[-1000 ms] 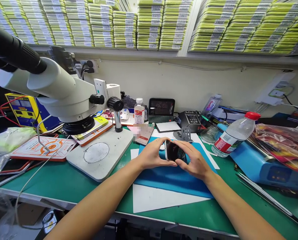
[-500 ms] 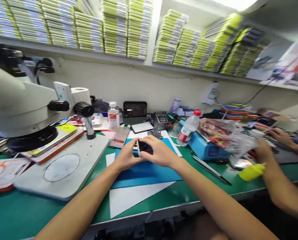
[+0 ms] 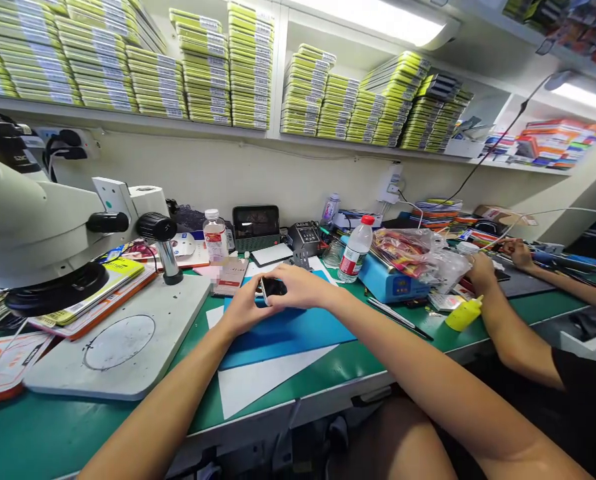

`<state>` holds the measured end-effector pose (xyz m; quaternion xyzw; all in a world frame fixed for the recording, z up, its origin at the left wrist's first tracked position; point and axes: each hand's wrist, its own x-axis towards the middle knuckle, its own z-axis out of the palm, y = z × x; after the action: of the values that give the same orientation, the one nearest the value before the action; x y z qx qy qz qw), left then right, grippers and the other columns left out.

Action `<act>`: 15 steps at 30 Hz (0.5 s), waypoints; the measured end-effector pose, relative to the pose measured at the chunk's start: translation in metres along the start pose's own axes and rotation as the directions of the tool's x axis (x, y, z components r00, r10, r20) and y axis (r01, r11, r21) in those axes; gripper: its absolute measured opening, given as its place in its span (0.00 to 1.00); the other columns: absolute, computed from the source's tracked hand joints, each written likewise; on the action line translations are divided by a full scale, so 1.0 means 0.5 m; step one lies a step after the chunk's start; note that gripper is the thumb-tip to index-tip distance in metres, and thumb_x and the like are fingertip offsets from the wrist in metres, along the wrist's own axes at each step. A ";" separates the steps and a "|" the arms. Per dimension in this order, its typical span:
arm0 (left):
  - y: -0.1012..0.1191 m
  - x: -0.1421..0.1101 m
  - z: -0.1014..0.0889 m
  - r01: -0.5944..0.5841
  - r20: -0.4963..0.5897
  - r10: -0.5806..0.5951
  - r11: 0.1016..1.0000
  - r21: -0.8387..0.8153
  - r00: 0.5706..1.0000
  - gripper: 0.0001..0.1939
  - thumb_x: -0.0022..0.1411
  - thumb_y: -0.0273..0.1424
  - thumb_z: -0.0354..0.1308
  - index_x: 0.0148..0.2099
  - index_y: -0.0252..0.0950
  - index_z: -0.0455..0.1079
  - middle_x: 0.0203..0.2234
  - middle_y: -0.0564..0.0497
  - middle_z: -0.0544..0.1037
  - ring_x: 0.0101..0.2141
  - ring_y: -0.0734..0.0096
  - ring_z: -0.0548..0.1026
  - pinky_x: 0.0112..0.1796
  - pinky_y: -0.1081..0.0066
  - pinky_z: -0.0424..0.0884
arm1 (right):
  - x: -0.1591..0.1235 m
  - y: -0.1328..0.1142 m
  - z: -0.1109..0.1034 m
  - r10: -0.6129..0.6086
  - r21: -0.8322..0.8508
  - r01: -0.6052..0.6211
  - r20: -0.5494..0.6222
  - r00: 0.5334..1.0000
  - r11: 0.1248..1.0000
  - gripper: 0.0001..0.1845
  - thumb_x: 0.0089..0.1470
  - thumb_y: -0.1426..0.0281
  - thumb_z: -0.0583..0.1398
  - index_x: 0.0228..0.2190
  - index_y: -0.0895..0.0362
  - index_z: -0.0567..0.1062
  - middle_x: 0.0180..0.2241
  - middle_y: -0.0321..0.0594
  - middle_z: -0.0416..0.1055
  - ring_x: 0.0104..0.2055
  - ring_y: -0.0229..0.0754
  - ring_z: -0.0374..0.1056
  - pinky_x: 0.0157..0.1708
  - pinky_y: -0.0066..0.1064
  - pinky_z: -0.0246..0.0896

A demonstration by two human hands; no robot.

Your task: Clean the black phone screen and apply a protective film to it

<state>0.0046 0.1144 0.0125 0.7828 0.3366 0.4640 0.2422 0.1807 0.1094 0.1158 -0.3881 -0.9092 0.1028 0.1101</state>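
A dark smartphone (image 3: 273, 287) is held on edge just above the blue mat (image 3: 288, 332). My left hand (image 3: 242, 308) grips its left end with curled fingers. My right hand (image 3: 302, 287) wraps over its top and right side. Both hands hover over the far part of the mat, in front of a small metal stand (image 3: 301, 256). A white sheet (image 3: 253, 383) lies under the mat on the green bench (image 3: 93, 413).
A white microscope (image 3: 33, 227) with its base plate (image 3: 121, 340) fills the left. Bottles (image 3: 215, 236), a water bottle (image 3: 355, 249) and a blue heater box (image 3: 391, 283) stand behind. A co-worker's arms (image 3: 503, 320) work at the right by a yellow bottle (image 3: 463, 313).
The view has swung to the right, bringing the co-worker and right-hand shelves into sight. My hands keep the same two-handed hold on the phone over the mat.
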 end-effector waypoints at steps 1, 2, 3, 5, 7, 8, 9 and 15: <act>0.001 0.000 0.000 0.008 0.000 -0.008 1.000 -0.004 1.000 0.31 0.56 0.43 0.69 0.57 0.37 0.64 0.50 0.44 0.77 0.48 0.53 0.77 0.48 0.59 0.73 | 0.004 0.001 -0.002 -0.004 -0.009 0.004 0.012 1.000 1.000 0.17 0.49 0.67 0.65 0.43 0.57 0.77 0.41 0.44 0.74 0.44 0.49 0.68 0.40 0.35 0.62; 0.001 0.001 -0.001 0.016 -0.001 -0.016 1.000 -0.011 1.000 0.31 0.55 0.44 0.69 0.56 0.37 0.64 0.49 0.44 0.78 0.48 0.53 0.77 0.47 0.59 0.73 | 0.007 0.001 -0.005 -0.008 -0.020 0.008 0.023 1.000 1.000 0.16 0.49 0.67 0.65 0.41 0.57 0.77 0.40 0.44 0.75 0.43 0.49 0.68 0.39 0.35 0.61; 0.003 0.001 -0.001 0.022 -0.003 -0.022 1.000 -0.019 1.000 0.32 0.55 0.44 0.69 0.56 0.37 0.65 0.49 0.44 0.78 0.47 0.53 0.77 0.47 0.60 0.74 | 0.010 0.000 -0.008 -0.011 -0.031 0.012 0.032 0.999 0.999 0.15 0.48 0.67 0.65 0.39 0.57 0.77 0.39 0.44 0.75 0.42 0.48 0.68 0.38 0.35 0.61; 0.005 0.003 -0.002 0.025 -0.010 -0.025 0.999 -0.036 1.000 0.33 0.53 0.44 0.70 0.56 0.36 0.65 0.49 0.44 0.78 0.47 0.53 0.78 0.47 0.60 0.73 | 0.014 -0.005 -0.013 -0.016 -0.052 0.018 0.040 0.999 0.998 0.13 0.47 0.67 0.65 0.36 0.58 0.77 0.37 0.44 0.75 0.39 0.48 0.68 0.36 0.34 0.60; 0.006 0.005 -0.003 0.022 -0.015 -0.023 0.999 -0.046 1.000 0.33 0.52 0.43 0.71 0.56 0.36 0.65 0.49 0.44 0.78 0.48 0.53 0.77 0.48 0.60 0.73 | 0.017 -0.010 -0.017 -0.018 -0.069 0.020 0.037 0.999 0.997 0.12 0.46 0.68 0.65 0.36 0.58 0.77 0.37 0.45 0.76 0.39 0.49 0.69 0.35 0.34 0.60; 0.006 0.006 -0.003 0.021 -0.016 -0.021 0.998 -0.051 1.000 0.33 0.52 0.43 0.71 0.56 0.36 0.66 0.49 0.44 0.78 0.48 0.53 0.77 0.48 0.61 0.73 | 0.018 -0.012 -0.018 -0.019 -0.076 0.021 0.034 0.999 0.997 0.13 0.46 0.68 0.65 0.36 0.58 0.77 0.38 0.45 0.76 0.39 0.49 0.69 0.36 0.34 0.60; 0.005 0.007 -0.003 0.019 -0.019 -0.020 0.998 -0.057 1.000 0.33 0.52 0.42 0.71 0.56 0.36 0.66 0.49 0.44 0.78 0.48 0.54 0.77 0.47 0.61 0.73 | 0.019 -0.013 -0.018 -0.021 -0.082 0.024 0.031 0.999 0.996 0.12 0.46 0.68 0.65 0.36 0.57 0.78 0.38 0.45 0.76 0.40 0.49 0.69 0.36 0.34 0.60; -0.001 0.009 -0.002 0.016 -0.031 -0.019 0.996 -0.090 0.999 0.30 0.52 0.40 0.71 0.54 0.35 0.66 0.46 0.46 0.79 0.45 0.57 0.78 0.44 0.64 0.73 | 0.019 -0.015 -0.018 -0.023 -0.116 0.027 0.037 0.999 0.993 0.12 0.48 0.68 0.63 0.37 0.57 0.78 0.39 0.46 0.76 0.40 0.50 0.70 0.37 0.34 0.61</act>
<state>0.0051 0.1182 0.0152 0.7607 0.3262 0.4888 0.2757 0.1713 0.1122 0.1275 -0.3807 -0.9202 0.0552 0.0721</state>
